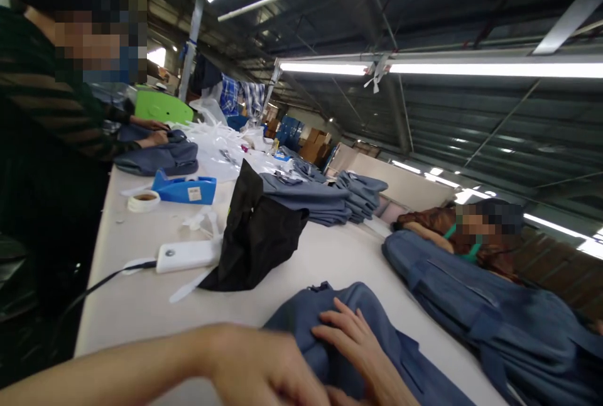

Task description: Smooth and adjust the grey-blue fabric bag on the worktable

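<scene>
In front of me on the white table lies a slate-blue fabric bag (301, 318), its top rumpled and with a small dark fitting at the far edge. My right hand (355, 343) rests on the fabric with its fingers stretched out and apart. Reaching in from the left, my left hand (264, 362) is bent downward over the near side of the bag. Motion smears it, and its fingertips drop out of view at the bottom edge, so what they hold, if anything, is hidden.
Beyond the bag are a crumpled black cloth (259, 236), a white corded device (188, 255), a blue tape dispenser (186, 189) and a tape roll (144, 200). Folded blue items (311, 195) are piled farther back. A large blue bag (471, 293) lies right. Co-workers stand left and right.
</scene>
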The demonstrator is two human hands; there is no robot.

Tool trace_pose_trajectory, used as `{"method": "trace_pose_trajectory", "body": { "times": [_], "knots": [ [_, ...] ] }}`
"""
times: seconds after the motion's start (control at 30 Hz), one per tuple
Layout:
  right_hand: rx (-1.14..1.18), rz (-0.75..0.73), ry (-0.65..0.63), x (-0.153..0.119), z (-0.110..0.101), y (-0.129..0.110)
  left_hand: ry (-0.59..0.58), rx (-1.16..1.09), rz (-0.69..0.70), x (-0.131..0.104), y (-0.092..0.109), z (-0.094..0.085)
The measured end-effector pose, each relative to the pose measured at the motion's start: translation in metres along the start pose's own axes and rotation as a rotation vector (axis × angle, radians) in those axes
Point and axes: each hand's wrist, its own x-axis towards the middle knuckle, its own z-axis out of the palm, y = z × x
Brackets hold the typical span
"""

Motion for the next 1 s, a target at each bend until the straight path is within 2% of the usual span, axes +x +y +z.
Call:
{"method": "trace_pose_trajectory", "body": {
  "times": [0.03, 0.07, 0.1, 0.13, 0.17, 0.23, 0.27, 0.33, 0.4, 0.47, 0.57, 0.63, 0.73, 0.77, 0.83, 0.93, 1.0],
  "knots": [
    [0.012, 0.016, -0.008, 0.003, -0.001, -0.004, 0.081, -0.057, -0.077, -0.012, -0.01, -0.017],
    [0.022, 0.041, -0.022, 0.006, -0.001, -0.006, 0.336, -0.162, -0.276, -0.024, -0.019, -0.029],
    [0.026, 0.074, -0.032, 0.009, 0.001, -0.008, 0.429, -0.226, -0.387, -0.034, -0.027, -0.037],
    [0.027, 0.105, -0.033, 0.012, 0.005, -0.009, 0.428, -0.288, -0.446, -0.042, -0.034, -0.038],
    [0.021, 0.124, -0.02, 0.014, 0.009, -0.009, 0.408, -0.335, -0.486, -0.048, -0.04, -0.035],
    [-0.014, 0.117, 0.042, 0.016, 0.018, -0.006, 0.307, -0.383, -0.483, -0.052, -0.046, -0.017],
    [-0.037, 0.088, 0.08, 0.016, 0.022, -0.003, 0.318, -0.412, -0.489, -0.05, -0.048, -0.006],
    [-0.08, 0.011, 0.148, 0.013, 0.026, 0.005, 0.438, -0.482, -0.516, -0.043, -0.049, 0.012],
    [-0.094, -0.066, 0.199, 0.009, 0.025, 0.013, 0.529, -0.562, -0.52, -0.035, -0.051, 0.02],
    [-0.094, -0.12, 0.255, 0.005, 0.02, 0.019, 0.502, -0.607, -0.466, -0.032, -0.053, 0.018],
    [-0.112, -0.175, 0.334, 0.004, 0.009, 0.019, 0.322, -0.603, -0.363, -0.034, -0.061, 0.006],
    [-0.14, -0.203, 0.375, 0.007, 0.002, 0.014, 0.178, -0.639, -0.359, -0.035, -0.068, -0.005],
    [-0.179, -0.24, 0.419, 0.012, -0.006, 0.009, -0.053, -0.91, -0.424, -0.029, -0.085, -0.018],
    [-0.187, -0.253, 0.427, 0.012, -0.008, 0.01, -0.097, -0.999, -0.434, -0.024, -0.091, -0.02],
    [-0.201, -0.282, 0.415, 0.012, -0.008, 0.015, -0.024, -1.079, -0.438, -0.005, -0.101, -0.018],
    [-0.225, -0.306, 0.321, 0.009, 0.0, 0.025, 0.161, -1.032, -0.421, 0.033, -0.106, -0.001],
    [-0.229, -0.306, 0.257, 0.009, 0.006, 0.03, 0.102, -0.975, -0.392, 0.058, -0.103, 0.013]
  ]
}}
